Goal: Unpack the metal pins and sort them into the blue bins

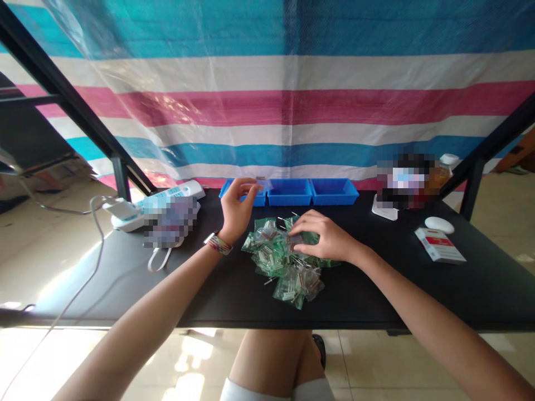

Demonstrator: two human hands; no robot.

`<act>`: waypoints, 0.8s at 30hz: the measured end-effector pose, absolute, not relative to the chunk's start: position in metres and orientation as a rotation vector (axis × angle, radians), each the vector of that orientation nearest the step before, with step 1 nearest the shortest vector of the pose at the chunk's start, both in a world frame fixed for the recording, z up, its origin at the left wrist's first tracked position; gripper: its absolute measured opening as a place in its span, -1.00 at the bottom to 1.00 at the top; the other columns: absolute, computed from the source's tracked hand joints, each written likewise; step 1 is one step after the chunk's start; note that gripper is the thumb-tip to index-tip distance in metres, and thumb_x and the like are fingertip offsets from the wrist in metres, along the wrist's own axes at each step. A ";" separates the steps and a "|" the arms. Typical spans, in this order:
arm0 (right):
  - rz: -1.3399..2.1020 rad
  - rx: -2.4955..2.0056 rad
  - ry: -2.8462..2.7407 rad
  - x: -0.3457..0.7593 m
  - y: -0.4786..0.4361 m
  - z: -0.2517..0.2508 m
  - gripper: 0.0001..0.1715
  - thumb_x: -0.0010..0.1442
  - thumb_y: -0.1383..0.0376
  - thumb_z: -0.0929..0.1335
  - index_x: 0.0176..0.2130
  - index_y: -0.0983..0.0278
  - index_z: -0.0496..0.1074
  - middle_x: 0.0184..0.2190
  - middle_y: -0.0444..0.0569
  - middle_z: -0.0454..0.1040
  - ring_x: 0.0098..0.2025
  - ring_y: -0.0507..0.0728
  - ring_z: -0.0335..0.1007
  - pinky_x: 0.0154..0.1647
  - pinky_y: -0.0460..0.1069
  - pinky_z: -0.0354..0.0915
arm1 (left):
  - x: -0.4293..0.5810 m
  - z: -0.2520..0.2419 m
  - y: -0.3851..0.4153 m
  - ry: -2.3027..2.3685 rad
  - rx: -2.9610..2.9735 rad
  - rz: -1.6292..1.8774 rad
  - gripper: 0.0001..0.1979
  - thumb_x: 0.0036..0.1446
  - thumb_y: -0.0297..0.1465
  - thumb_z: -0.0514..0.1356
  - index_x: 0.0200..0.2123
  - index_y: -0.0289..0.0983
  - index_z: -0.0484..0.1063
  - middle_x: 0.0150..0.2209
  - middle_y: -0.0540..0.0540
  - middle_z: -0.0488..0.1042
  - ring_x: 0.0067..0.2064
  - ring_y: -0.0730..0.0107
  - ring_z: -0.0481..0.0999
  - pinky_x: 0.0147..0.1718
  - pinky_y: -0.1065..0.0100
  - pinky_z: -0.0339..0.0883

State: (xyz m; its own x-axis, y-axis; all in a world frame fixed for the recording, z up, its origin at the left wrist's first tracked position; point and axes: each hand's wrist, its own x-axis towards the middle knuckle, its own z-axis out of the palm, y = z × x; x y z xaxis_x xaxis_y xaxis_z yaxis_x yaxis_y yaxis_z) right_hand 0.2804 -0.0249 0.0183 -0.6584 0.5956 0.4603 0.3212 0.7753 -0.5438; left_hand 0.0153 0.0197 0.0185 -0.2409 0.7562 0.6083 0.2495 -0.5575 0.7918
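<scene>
Above the leftmost blue tray (pixel 261 199) near the counter's (pixel 359 301) back edge, the left hand (pixel 239 206) pinches a clear bag (pixel 264 182) that a loose grip could drop, while the right hand (pixel 324 236), hold unclear, touches the mid-counter bag heap (pixel 271 259).

You can read no text, label, brand or number on anything before you. The white box (pixel 441 246) at your right bears a red panel, but whatever is on it is too blurred to make out. The faces of the power strip (pixel 178 192) at your left are likewise too small and soft to read.
</scene>
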 end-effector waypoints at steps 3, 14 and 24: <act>0.511 -0.660 -2.375 0.278 -0.024 0.010 -0.83 0.23 0.33 0.56 -0.12 0.20 0.68 -0.16 0.04 0.68 0.00 0.28 0.52 0.09 0.22 0.42 | 0.002 0.019 0.033 1.316 1.626 1.939 -0.79 0.33 -0.21 0.34 -0.15 -0.22 0.66 -0.11 -0.12 0.73 -0.07 0.21 0.71 -0.01 0.27 0.53; 0.564 -0.675 -2.053 0.275 -0.022 0.011 -0.80 0.42 0.20 0.43 -0.23 0.19 0.65 -0.25 0.00 0.70 -0.17 0.21 0.60 -0.05 0.14 0.46 | -0.027 0.010 0.049 1.750 1.890 1.813 -0.56 0.26 -0.43 0.23 0.19 -0.17 0.60 -0.11 -0.06 0.72 -0.08 0.16 0.58 0.21 0.00 0.29; 1.254 -0.847 -1.207 0.278 -0.008 0.011 -0.43 0.07 0.00 0.64 -0.02 0.23 0.61 -0.39 -0.08 0.66 -0.45 0.10 0.56 -0.37 0.02 0.51 | 0.016 0.015 0.009 1.014 2.697 1.431 -0.54 0.40 -0.38 0.26 0.33 -0.08 0.44 0.14 -0.18 0.56 0.12 0.10 0.55 0.16 0.02 0.43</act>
